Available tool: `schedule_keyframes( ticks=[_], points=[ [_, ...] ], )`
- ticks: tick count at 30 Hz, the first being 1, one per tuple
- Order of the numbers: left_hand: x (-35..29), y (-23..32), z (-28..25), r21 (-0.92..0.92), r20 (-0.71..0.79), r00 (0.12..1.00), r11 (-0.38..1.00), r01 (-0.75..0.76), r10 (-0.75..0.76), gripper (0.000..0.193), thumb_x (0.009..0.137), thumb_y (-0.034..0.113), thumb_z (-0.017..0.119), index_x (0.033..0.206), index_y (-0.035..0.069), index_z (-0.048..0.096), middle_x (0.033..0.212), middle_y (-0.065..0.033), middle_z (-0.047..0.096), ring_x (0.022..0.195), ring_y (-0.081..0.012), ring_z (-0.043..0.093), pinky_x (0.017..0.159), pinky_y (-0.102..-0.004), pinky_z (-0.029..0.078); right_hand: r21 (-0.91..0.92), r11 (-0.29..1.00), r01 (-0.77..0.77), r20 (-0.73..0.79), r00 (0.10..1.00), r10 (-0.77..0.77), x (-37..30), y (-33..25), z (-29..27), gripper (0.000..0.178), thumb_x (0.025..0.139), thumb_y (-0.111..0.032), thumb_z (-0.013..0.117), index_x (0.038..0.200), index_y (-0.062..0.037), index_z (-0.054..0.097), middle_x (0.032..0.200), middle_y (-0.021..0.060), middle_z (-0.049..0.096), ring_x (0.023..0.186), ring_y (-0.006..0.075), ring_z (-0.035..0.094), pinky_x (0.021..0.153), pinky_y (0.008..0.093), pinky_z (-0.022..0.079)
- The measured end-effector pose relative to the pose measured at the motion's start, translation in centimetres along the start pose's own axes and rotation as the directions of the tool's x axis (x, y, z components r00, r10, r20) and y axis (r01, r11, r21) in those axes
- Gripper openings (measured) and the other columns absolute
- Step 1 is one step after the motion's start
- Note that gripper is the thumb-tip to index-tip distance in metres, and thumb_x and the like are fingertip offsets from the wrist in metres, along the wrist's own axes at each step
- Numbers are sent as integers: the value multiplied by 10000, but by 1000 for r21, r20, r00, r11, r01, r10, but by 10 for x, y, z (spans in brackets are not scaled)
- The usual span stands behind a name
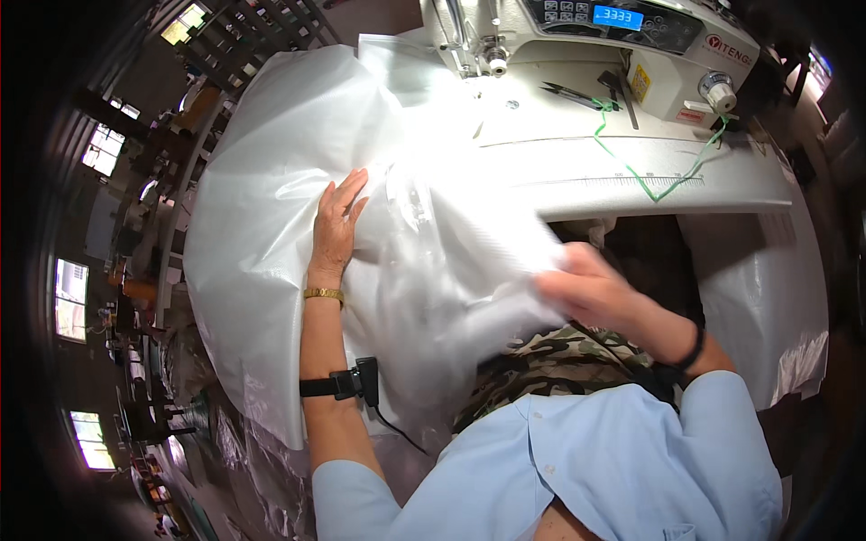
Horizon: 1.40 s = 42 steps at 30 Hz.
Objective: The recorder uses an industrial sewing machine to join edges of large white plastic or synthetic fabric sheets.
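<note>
Hands on translucent plastic sheet
Left hand (338, 221) lies flat, fingers spread, on plastic sheet (271, 207); right hand (586, 288), blurred, grips its edge at 3 o'clock. Sewing machine (622, 54) at 12 o'clock on white table (631, 171).

The sewing machine (622, 54) stands at the far right of the table (722, 180). The plastic sheet (271, 225) lies left of the machine, draping over the table's near edge. The left hand (338, 225) rests flat on the sheet; the right hand (586, 288) is right of it, at the sheet's near right edge. Snips (573, 95) lie on the machine bed
</note>
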<state>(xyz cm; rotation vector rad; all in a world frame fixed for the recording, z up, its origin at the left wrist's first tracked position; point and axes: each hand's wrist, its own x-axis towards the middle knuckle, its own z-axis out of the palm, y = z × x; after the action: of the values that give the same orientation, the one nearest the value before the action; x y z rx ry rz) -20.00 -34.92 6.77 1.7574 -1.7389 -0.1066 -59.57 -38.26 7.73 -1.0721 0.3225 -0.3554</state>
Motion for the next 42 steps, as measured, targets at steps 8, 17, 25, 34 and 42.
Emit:
schedule_keyframes(
  ticks=[8,17,25,34,42],
  points=[
    [-8,4,1,48,-4,998,997,-66,67,554,987,513,498,1298,70,615,1374,-82,595,1343,-248,488,1201,-427,237,-505,753,-422,-389,890,238,-73,60,-83,380,948,-308,596,859,55,663,730,25,659,696,132,638,644,286,500],
    [-31,90,-8,142,-70,992,985,-94,104,499,955,329,641,1333,10,578,1381,-167,572,1327,-293,500,1115,-408,386,-821,542,-179,-376,884,-278,-41,13,-36,334,897,-320,653,871,12,639,726,194,642,681,322,643,657,413,499],
    [-106,193,68,-234,214,977,971,51,0,338,935,-8,545,1273,-24,546,1235,-213,610,1106,-371,612,954,-384,488,-144,989,18,-401,913,-75,43,84,-9,231,925,-196,675,1010,18,654,731,38,616,624,110,559,610,277,459],
    [-214,104,37,497,272,863,830,253,-426,462,899,282,651,1264,28,524,1201,-193,602,1082,-364,608,853,-442,516,207,933,-295,153,952,267,24,96,-5,135,924,-161,691,953,-32,665,750,-20,589,597,61,501,586,219,448],
    [-244,90,10,683,550,609,728,65,-571,331,866,312,695,1041,37,632,965,-161,686,829,-341,681,755,-433,537,-34,941,-337,214,917,336,5,86,-1,151,924,-155,678,931,-4,676,711,-6,602,659,73,575,650,229,490]
  ],
)
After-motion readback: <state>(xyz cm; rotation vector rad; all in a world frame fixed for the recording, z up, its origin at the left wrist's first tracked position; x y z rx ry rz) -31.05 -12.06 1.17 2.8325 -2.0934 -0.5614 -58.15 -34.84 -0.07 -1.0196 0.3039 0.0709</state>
